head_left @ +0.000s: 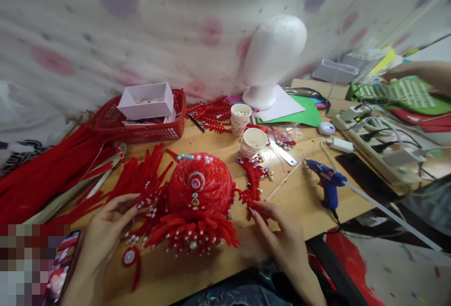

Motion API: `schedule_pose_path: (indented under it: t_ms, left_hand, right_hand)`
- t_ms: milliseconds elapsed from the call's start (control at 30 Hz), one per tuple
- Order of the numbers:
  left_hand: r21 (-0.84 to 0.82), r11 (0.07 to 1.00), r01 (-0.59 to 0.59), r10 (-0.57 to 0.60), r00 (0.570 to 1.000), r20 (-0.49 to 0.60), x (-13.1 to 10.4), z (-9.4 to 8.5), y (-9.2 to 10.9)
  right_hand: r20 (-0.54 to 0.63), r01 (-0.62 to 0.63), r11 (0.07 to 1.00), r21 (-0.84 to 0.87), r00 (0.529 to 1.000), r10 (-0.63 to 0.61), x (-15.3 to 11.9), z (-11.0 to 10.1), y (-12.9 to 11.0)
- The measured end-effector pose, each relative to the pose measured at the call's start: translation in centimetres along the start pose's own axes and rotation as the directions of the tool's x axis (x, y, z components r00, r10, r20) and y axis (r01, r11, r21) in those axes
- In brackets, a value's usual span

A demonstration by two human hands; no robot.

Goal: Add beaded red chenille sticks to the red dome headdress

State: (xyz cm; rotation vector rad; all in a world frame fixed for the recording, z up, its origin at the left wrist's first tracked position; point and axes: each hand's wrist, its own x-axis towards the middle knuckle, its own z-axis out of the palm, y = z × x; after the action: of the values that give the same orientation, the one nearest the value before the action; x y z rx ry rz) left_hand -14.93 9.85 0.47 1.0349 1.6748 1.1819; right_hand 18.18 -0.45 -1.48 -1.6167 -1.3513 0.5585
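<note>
Left hand: your left hand (pixel 105 225) is slightly curled, fingertips at the beaded red side trim (pixel 150 206); whether they pinch it, you cannot tell.
Right hand: your right hand (pixel 283 231) has thumb and fingers narrowly spread at the red fuzzy side piece (pixel 251 198); the grip is unclear.
Headpiece: the domed red yarn headpiece (pixel 202 186) with a jewelled front sits on the table between your hands.
Beyond it: two white paper cups (pixel 254 140) (pixel 241 114) and a white foam head (pixel 276 54).
Right side: a blue glue gun (pixel 329 184).
Left side: a red plastic basket (pixel 155 132) behind red fuzzy stems (pixel 141 174).
</note>
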Motion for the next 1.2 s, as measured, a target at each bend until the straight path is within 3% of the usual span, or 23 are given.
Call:
schedule_pose_path:
  t_ms: [100,167,467,600,700,800,900,1033,1100,1200]
  left_hand:
    - [-0.025,0.991,0.129,-0.127,0.990,0.055,-0.5,-0.1,-0.3]
    - [-0.034,0.987,0.155,-0.154,0.988,0.026,-0.6,-0.2,-0.2]
    - [-0.150,0.989,0.011,-0.026,0.995,-0.096,-0.1,0.1,2.6]
    - [-0.260,0.963,0.071,-0.108,0.985,-0.132,-0.8,0.4,1.4]
    - [-0.334,0.931,0.151,-0.186,0.980,-0.077,-2.0,0.3,0.4]
    - [-0.315,0.918,0.241,-0.260,0.965,-0.018,-3.9,-0.4,-0.9]
    - [-0.252,0.916,0.311,-0.311,0.950,0.040,-6.0,-2.0,-2.7]
    - [-0.269,0.882,0.387,-0.390,0.920,0.042,-8.5,-3.2,-4.9]
    - [-0.302,0.852,0.427,-0.428,0.901,0.066,-9.4,-2.5,-5.3]
    - [-0.351,0.833,0.428,-0.420,0.902,0.103,-10.1,-0.5,-5.2]
  right_hand:
    - [0.045,-0.020,0.999,0.031,0.999,0.019,-0.3,-0.1,-0.2]
    - [0.055,-0.017,1.000,0.012,0.998,0.017,-0.2,-0.3,-0.2]
    - [0.064,-0.047,0.998,0.036,0.997,0.045,0.9,-1.8,0.1]
    - [0.048,-0.159,0.970,0.186,0.987,0.153,0.9,-1.7,0.5]
    - [0.067,-0.257,0.909,0.328,0.966,0.249,0.9,-1.3,0.9]
    - [0.021,-0.296,0.857,0.421,0.948,0.317,0.7,-0.9,1.1]
    - [-0.043,-0.272,0.874,0.403,0.948,0.315,0.0,-0.5,0.9]
    - [0.169,-0.206,0.955,0.215,0.971,0.171,-0.7,0.3,0.5]
    - [0.274,-0.183,0.976,0.121,0.951,0.145,-0.8,0.9,0.4]
    - [0.325,-0.173,0.984,0.039,0.934,0.151,-0.5,1.6,0.3]
